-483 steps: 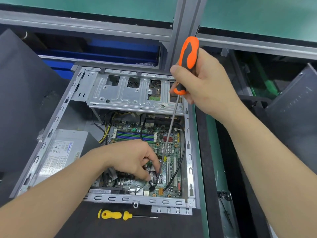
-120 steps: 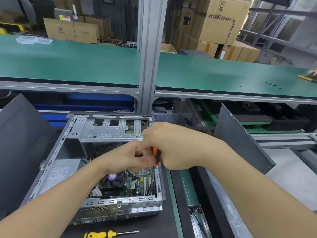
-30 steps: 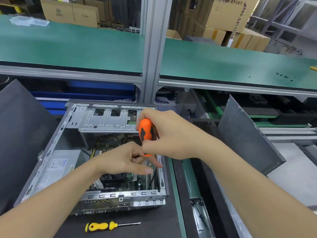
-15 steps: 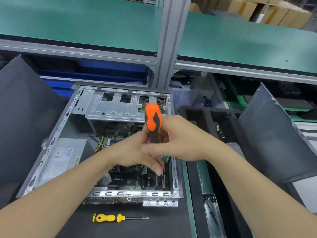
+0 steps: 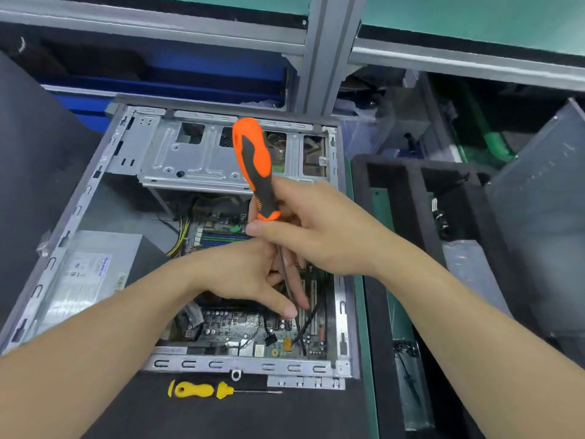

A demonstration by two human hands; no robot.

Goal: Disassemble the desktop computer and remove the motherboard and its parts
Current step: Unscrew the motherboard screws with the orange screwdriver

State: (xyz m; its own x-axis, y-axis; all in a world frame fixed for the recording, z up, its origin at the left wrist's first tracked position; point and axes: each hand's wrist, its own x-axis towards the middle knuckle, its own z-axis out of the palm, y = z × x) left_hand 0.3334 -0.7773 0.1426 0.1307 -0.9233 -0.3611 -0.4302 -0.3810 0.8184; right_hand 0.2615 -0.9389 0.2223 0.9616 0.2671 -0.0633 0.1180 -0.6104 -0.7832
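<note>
While tilted, screwdriver (image 5: 253,166) in right grip (image 5: 316,229).

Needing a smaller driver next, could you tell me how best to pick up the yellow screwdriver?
Grip the yellow screwdriver by its thick handle, coming from above: it lies flat on the black mat, handle to the left, thin shaft pointing right.
</note>
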